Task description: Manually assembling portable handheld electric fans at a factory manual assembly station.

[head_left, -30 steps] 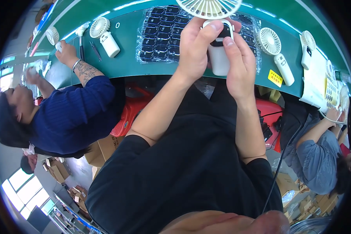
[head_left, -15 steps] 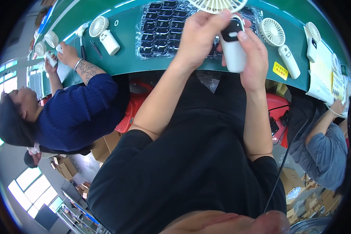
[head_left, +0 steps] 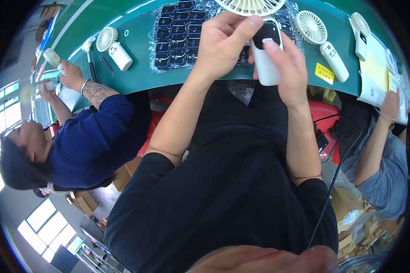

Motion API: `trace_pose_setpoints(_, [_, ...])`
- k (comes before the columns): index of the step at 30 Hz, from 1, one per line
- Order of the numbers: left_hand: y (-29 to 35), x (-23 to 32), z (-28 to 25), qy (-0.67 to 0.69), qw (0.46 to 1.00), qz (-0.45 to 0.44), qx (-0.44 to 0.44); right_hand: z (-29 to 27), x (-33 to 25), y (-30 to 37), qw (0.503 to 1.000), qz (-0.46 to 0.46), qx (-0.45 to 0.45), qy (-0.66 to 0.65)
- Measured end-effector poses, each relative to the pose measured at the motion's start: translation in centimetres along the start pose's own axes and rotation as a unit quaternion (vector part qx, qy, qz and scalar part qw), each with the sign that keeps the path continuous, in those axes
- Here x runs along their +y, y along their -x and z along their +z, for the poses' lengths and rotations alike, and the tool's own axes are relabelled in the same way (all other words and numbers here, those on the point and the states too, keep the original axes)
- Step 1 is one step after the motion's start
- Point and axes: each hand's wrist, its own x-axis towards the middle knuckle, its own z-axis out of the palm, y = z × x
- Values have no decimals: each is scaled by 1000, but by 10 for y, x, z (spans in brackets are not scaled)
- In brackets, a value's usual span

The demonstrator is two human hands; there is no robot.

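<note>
Between my hands is a white handheld fan (head_left: 268, 72), its round slatted head at the top edge of the picture and its handle hanging toward me. A glossy black panel covers the handle's upper part. My left hand (head_left: 223, 43) is closed at the neck, with its thumb against the edge of the black panel. My right hand (head_left: 289, 68) wraps the handle from the right, its thumb at the lower end of that panel. Behind them, a plastic-wrapped tray of black glossy parts (head_left: 177, 32) lies on the green table (head_left: 143, 75).
One white fan (head_left: 120, 57) lies on the left near a dark-handled tool (head_left: 92, 68) and tweezers (head_left: 106, 66). To the right lie another fan (head_left: 312, 27), a yellow label (head_left: 324, 73) and a further fan (head_left: 361, 43). Co-workers sit on both sides.
My grip on the fan stays much the same, while the view shifts slightly. The left co-worker's hands have moved with a fan; the right co-worker's arm has reached farther onto the table.
</note>
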Motion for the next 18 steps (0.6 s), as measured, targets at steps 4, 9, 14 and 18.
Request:
trace_pose_setpoints(4, [-5, 9, 8, -29, 999, -22, -25, 1, -2, 5, 998, -20, 3, -60])
trace_pose_setpoints(9, [-12, 0, 18, -25, 996, 75, -52, -1, -1, 8, 997, -72, 3, 10])
trace_pose_setpoints(14, [-5, -11, 17, 9, 1000, 12, -8, -5, 16, 9, 999, -37, -1, 10])
trace_pose_setpoints(18, [-5, -10, 14, -1, 1000, -19, 0, -16, 16, 8, 990, 46, -37, -131])
